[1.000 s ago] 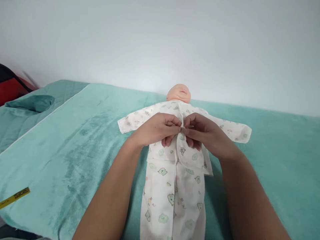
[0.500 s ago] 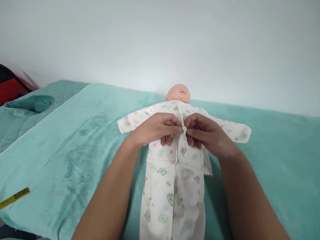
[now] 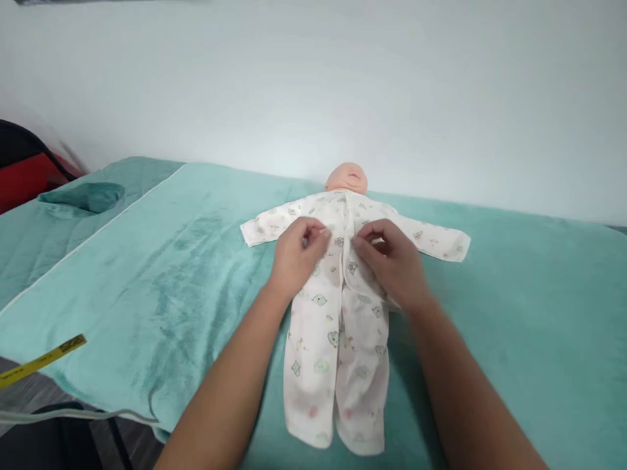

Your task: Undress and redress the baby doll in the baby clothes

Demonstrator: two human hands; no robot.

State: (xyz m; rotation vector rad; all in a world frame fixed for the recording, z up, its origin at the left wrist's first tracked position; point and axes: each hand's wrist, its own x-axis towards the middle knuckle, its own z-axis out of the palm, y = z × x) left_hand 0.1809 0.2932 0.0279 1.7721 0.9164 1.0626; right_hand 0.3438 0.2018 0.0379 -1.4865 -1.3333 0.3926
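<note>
A baby doll [image 3: 347,177] lies on its back with its sleeves spread, dressed in a white baby shirt [image 3: 365,209] and matching trousers [image 3: 313,365] with green animal prints. Over the chest, my left hand [image 3: 301,254] is closed, thumb and index finger pinched together; whether cloth is between them is hidden. My right hand [image 3: 392,258] is closed in a pinch at the shirt's front edge, just right of the centre opening. A small gap separates the two hands. The front edges meet at the upper chest and part lower down.
A teal plush cover [image 3: 196,248] lies under the doll, against a white wall [image 3: 313,85]. To the far left are a red and black bag [image 3: 29,170] and a folded teal cloth part [image 3: 91,198]. A yellow strip [image 3: 44,359] and a pale cable [image 3: 73,414] show at lower left.
My hands have moved apart, the left one away from the button at the front opening. The view has shifted, so the trouser legs' ends now show.
</note>
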